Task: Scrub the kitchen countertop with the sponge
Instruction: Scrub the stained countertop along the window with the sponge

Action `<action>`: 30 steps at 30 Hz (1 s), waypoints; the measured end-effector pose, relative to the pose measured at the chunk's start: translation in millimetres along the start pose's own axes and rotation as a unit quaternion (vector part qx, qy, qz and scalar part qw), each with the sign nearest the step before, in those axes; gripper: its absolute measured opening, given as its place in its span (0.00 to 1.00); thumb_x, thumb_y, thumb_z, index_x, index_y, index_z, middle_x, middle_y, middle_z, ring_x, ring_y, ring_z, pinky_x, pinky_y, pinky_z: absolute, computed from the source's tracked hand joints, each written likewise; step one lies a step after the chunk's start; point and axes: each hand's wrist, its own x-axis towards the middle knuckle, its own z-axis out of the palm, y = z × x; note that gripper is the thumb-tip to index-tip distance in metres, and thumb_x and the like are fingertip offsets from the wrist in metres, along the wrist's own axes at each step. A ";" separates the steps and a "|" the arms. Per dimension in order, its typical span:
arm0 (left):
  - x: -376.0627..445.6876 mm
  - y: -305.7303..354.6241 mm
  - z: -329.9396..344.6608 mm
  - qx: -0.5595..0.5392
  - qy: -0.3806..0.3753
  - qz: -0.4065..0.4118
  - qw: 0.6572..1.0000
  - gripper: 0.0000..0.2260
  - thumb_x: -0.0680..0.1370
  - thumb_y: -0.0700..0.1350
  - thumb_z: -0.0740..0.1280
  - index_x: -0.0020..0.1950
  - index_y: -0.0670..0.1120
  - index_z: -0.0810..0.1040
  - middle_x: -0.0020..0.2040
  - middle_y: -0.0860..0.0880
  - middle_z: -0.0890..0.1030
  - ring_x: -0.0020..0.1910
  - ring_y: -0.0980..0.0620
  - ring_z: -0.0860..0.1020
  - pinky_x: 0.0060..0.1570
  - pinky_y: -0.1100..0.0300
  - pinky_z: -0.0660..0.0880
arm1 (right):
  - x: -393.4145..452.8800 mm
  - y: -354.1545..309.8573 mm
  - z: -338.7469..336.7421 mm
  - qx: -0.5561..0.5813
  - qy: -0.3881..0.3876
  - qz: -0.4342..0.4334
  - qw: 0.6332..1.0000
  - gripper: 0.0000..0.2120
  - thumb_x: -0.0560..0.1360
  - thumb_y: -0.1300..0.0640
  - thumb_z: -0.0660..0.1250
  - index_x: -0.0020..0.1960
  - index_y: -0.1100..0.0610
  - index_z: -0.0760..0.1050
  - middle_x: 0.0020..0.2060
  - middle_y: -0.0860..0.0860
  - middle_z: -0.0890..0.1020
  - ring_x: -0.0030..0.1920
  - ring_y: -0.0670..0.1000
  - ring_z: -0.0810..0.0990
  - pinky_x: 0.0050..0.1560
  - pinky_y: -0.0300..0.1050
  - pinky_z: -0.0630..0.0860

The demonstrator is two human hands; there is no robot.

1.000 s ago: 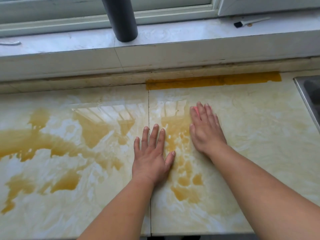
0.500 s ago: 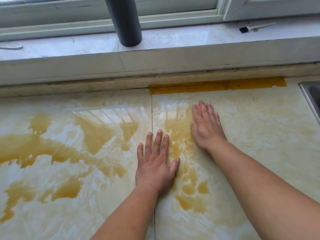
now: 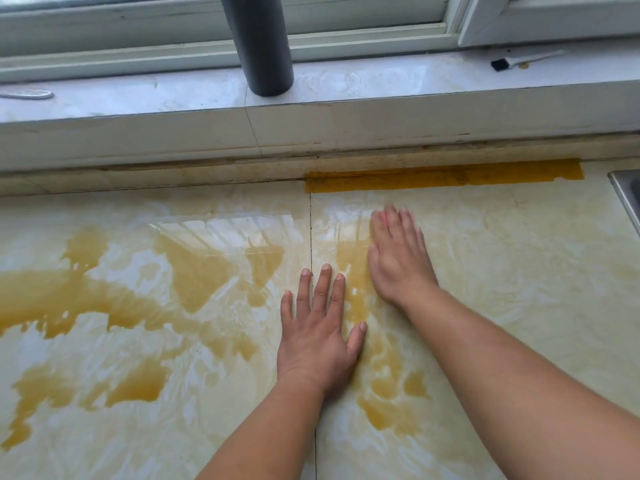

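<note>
Both hands lie palm-down on the glossy cream marble-patterned countertop (image 3: 519,271). At 6 o'clock, the left hand (image 3: 318,327) is released, its fingers straight and slightly spread, flat against the stone across the thin dark seam (image 3: 311,237) between two slabs. Just beside it, toward 1 o'clock, the right hand (image 3: 398,261) is blurred, fingers straight and close together, pressing down; a sliver of pink at its index fingertip is all that shows of the pink sponge (image 3: 379,216), which sits beneath the fingers, so how much of it the hand covers I cannot tell. Yellow-brown liquid stains (image 3: 194,275) spread over the surface from 9 o'clock toward the centre, with more patches between and below the wrists. At 1 o'clock from the right hand, a strip of amber-yellow tape (image 3: 450,176) runs along the back edge. At 12 o'clock a dark grey cylindrical pipe (image 3: 259,43) stands on the pale marble windowsill (image 3: 138,102). At 2 o'clock a small black-headed white-handled brush (image 3: 500,65) lies on the sill, and at 3 o'clock the rim of a steel sink (image 3: 627,199) enters the view.
</note>
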 end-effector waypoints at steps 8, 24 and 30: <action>-0.3 0.9 -3.0 0.001 -0.015 0.002 1.000 0.36 0.81 0.69 0.38 0.83 0.54 0.32 0.80 0.54 0.23 0.79 0.47 0.24 0.79 0.39 0.33 | -64.5 2.1 15.4 -0.021 -0.018 -0.115 0.993 0.30 0.83 0.48 0.45 0.84 0.48 0.43 0.83 0.44 0.40 0.81 0.47 0.32 0.79 0.49 0.36; -0.2 1.2 -5.3 0.003 -0.027 -0.012 1.000 0.40 0.79 0.70 0.37 0.83 0.48 0.31 0.80 0.50 0.23 0.78 0.49 0.23 0.79 0.42 0.32 | -59.2 1.5 16.2 -0.029 -0.060 -0.172 0.983 0.28 0.84 0.49 0.47 0.83 0.45 0.46 0.83 0.41 0.42 0.80 0.45 0.32 0.80 0.49 0.37; 0.6 0.8 -2.6 -0.002 -0.011 -0.016 1.000 0.41 0.79 0.70 0.40 0.83 0.48 0.31 0.82 0.50 0.26 0.79 0.49 0.25 0.80 0.41 0.35 | 2.3 -25.9 1.9 -0.030 -0.048 -0.123 0.991 0.30 0.84 0.54 0.49 0.84 0.46 0.43 0.82 0.44 0.38 0.81 0.47 0.32 0.79 0.48 0.34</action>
